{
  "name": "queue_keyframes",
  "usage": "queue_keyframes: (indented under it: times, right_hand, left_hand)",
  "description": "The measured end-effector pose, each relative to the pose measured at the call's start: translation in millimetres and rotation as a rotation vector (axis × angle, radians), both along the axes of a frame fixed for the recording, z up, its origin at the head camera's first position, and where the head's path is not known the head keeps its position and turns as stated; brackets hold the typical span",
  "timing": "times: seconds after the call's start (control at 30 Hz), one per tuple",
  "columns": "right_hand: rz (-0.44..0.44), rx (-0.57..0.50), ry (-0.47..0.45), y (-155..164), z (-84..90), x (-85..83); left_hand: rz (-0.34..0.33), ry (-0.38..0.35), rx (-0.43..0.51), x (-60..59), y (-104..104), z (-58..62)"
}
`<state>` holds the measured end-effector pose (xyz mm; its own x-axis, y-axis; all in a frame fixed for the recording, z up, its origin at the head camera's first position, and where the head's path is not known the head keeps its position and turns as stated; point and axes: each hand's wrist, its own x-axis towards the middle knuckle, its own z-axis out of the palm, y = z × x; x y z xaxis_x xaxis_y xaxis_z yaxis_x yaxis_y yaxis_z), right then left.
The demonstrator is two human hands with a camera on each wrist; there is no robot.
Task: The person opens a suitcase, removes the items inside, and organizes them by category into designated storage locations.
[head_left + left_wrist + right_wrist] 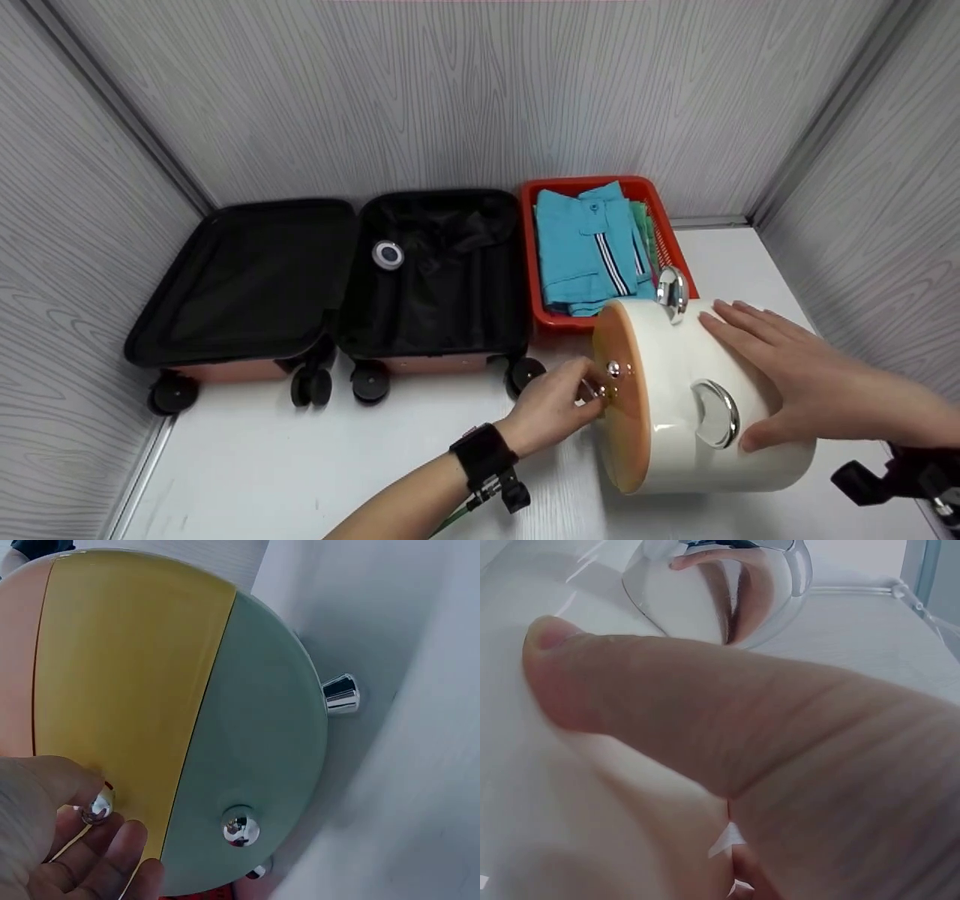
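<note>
- Nearest to me, a white cylindrical alarm clock (697, 397) lies on its side on the white surface (300, 465), its coloured round end turned to my left.
- My left hand (551, 409) is at that end; its fingers (112, 855) pinch a small chrome knob (97, 806) on the yellow band, and a second knob (240, 829) on the grey-green part is untouched.
- My right hand (795, 375) rests on the clock's white side with fingers spread flat and straight, steadying it just beside a chrome bell (716, 412).
- Behind, a small black-lined suitcase (337, 277) lies open, holding only a small round white thing (388, 255).
- A red basket (555, 319) beside it holds folded teal clothes (589, 251), not yet packed, I judge; the clock too is outside the case.
</note>
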<state>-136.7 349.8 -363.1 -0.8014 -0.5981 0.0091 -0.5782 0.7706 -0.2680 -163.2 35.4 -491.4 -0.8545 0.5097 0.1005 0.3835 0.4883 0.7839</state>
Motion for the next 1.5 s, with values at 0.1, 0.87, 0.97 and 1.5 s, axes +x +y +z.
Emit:
queue_keyframes:
  times: [0.1, 0.87, 0.97, 1.5]
  right_hand:
    - [-0.013, 0.001, -0.005, 2, 0.1, -0.1]
    - [-0.015, -0.013, -0.001, 4, 0.7, 0.7]
    - [-0.006, -0.018, 0.009, 4, 0.4, 0.8]
    - [0.013, -0.004, 0.018, 6, -1.6, -2.4]
  left_hand:
    - [0.003, -0.017, 0.018, -0.4, 3, -0.9]
    - [0.017, -0.007, -0.126, -5.1, 6, -44.7]
    - [0.020, -0.026, -0.144, -8.4, 8, -48.0]
    - [-0.049, 0.042, -0.165, -6.2, -11, -49.4]
